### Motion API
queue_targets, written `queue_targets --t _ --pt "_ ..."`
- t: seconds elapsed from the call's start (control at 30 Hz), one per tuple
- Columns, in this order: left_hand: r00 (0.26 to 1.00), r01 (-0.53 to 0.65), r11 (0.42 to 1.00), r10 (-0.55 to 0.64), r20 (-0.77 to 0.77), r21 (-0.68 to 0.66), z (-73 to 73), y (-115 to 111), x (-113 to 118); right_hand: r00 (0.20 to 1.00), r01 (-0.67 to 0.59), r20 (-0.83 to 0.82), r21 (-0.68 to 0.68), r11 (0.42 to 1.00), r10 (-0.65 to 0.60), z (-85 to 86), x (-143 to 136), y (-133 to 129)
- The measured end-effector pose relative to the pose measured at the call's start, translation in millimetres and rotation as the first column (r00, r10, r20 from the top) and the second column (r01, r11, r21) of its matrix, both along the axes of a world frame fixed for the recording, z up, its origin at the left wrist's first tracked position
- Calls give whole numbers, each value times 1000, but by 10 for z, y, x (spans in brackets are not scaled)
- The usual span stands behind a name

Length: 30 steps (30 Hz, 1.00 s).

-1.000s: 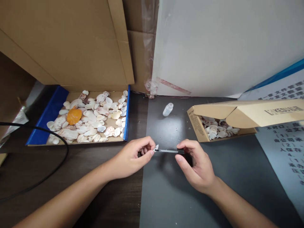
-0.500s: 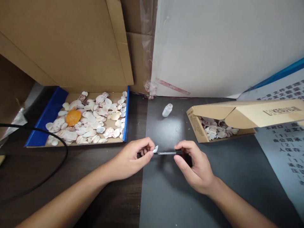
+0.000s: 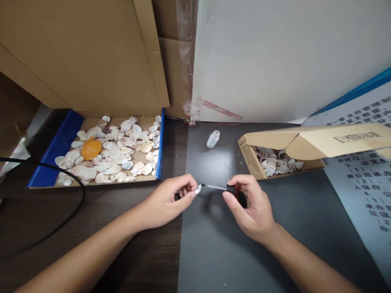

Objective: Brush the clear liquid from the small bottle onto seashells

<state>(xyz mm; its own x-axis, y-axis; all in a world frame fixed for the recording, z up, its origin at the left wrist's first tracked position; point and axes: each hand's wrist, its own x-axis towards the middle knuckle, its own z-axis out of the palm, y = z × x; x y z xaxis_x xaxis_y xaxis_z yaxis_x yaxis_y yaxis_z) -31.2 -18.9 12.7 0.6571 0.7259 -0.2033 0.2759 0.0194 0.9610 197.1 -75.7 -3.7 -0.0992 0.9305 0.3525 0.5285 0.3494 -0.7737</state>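
Note:
My left hand (image 3: 174,199) pinches a small white shell (image 3: 198,189) between thumb and fingertips. A thin brush (image 3: 215,187) with a clear stem and dark handle is in my right hand (image 3: 252,205), its dark tip at the shell. Whether the tip touches the shell is too small to tell. Beyond both hands, a small bottle of whitish liquid (image 3: 213,139) stands on the dark grey mat (image 3: 207,260).
At left, an open blue-edged box (image 3: 159,150) holds several shells and an orange one (image 3: 91,149). A cardboard box (image 3: 249,156) with several shells is at right, beside a printed sheet (image 3: 363,195). A black cable (image 3: 80,199) curves at far left.
The brush tip has moved up slightly along the shell, and the brush now slants a little. The shell is tilted differently in my left hand. The whole view has shifted slightly.

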Motion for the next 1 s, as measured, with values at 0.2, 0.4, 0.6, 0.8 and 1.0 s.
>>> queue_targets --t 0.2,0.4,0.6,0.8,1.0 --pt "1000 -3 999 3 9 36 -25 -21 -1 999 -18 31 25 1000 18 28 -29 -8" --pt "1000 -14 998 12 28 65 -70 -32 11 998 -9 58 93 996 4 46 -22 -6" --pt "999 -36 998 33 41 60 -88 -23 21 993 -27 113 102 994 15 76 -40 1" --pt "999 -32 999 31 44 21 -83 -24 18 994 -64 100 97 993 54 82 -36 -12" --pt "999 -31 999 30 40 17 -78 -20 24 996 -12 91 123 992 1 83 -27 7"
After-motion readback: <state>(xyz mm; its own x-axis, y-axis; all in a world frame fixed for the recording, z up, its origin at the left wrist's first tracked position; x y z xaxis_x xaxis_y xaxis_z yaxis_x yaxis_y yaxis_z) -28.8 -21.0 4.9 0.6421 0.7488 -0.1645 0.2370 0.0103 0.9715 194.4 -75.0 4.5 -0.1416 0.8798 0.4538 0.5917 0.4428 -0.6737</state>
